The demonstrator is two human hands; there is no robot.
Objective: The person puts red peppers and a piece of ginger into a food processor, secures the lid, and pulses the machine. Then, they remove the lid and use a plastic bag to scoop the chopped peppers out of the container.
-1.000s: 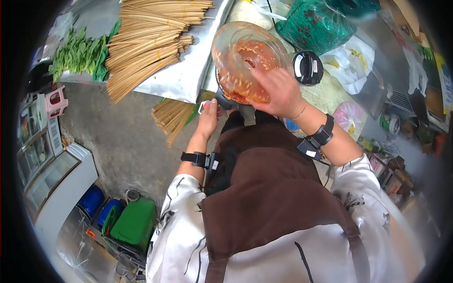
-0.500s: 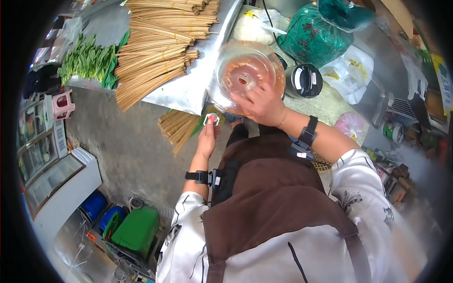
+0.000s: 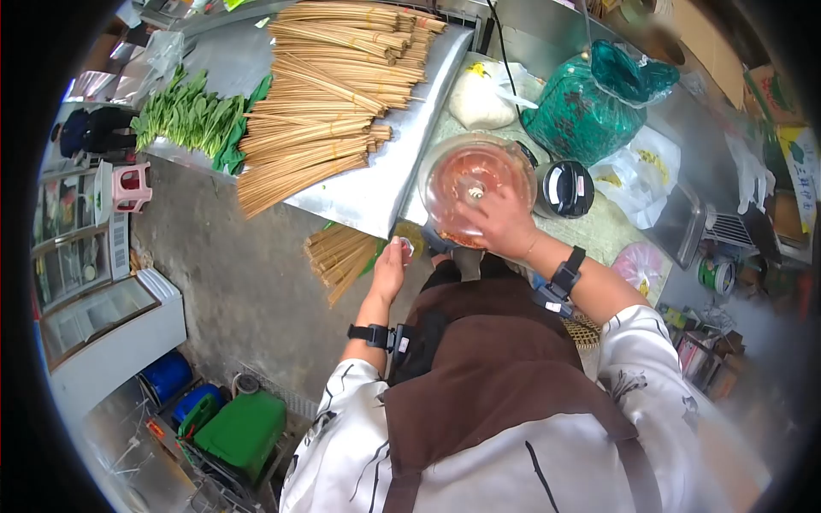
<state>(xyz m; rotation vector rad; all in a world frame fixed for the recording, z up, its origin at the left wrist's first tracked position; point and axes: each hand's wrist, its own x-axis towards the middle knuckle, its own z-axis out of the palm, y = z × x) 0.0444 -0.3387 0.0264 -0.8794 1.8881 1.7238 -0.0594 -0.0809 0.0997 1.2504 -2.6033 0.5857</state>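
In the head view, the right hand (image 3: pixel 499 224) lies spread over the near rim of a clear blender jar (image 3: pixel 475 184) holding red paste, gripping it at the edge of the metal counter (image 3: pixel 376 192). The left hand (image 3: pixel 390 269), lower and to the left of the jar, pinches a small switch (image 3: pixel 405 247). A black lid (image 3: pixel 565 188) sits just right of the jar, with skewer bundles (image 3: pixel 329 103) beyond.
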